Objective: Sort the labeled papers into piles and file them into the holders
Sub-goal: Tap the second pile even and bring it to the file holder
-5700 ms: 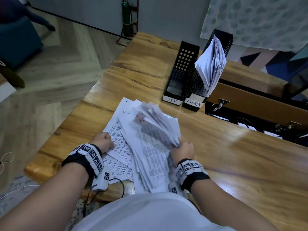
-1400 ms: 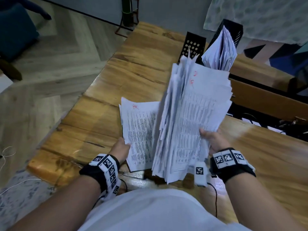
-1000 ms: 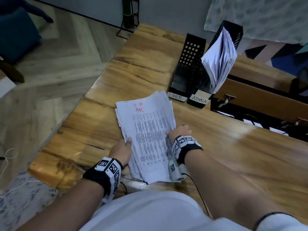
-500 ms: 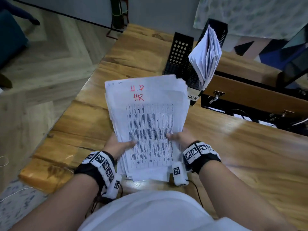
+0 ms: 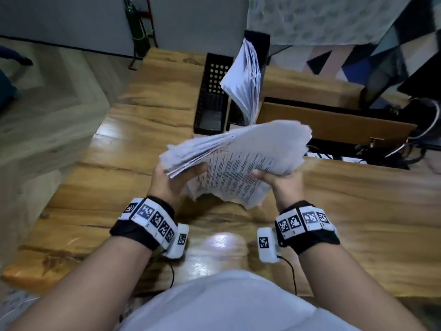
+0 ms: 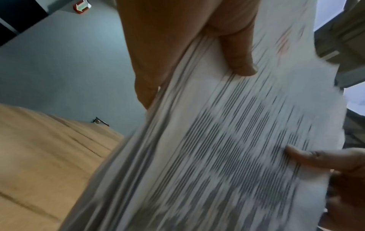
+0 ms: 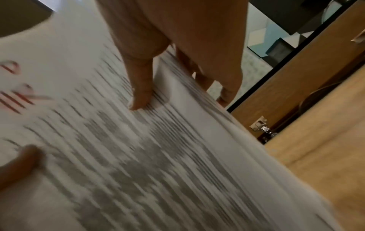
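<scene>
Both hands hold a thick stack of printed papers [image 5: 241, 154] in the air above the wooden table [image 5: 358, 211]; red writing shows on its top sheet [image 7: 21, 96]. My left hand [image 5: 181, 174] grips the stack's left edge, thumb [image 6: 237, 53] on top and fingers [image 6: 146, 93] beneath. My right hand [image 5: 268, 177] grips the right edge the same way, thumb [image 7: 140, 90] on top. The stack [image 6: 197, 156] is tilted and fanned. Behind it stand two black holders: the left holder [image 5: 213, 96] is empty, and the right holder [image 5: 256, 38] has papers [image 5: 247, 80] leaning in it.
To the right of the holders, a raised wooden flap [image 5: 334, 125] stands over an opening with cables [image 5: 420, 139]. A green fire extinguisher [image 5: 137, 32] stands by the wall past the table's far corner. The table's left edge drops to the floor [image 5: 47, 115].
The stack lay on the table a second ago, then both hands lifted it facing me. It has since tipped flatter and moved forward toward the holders.
</scene>
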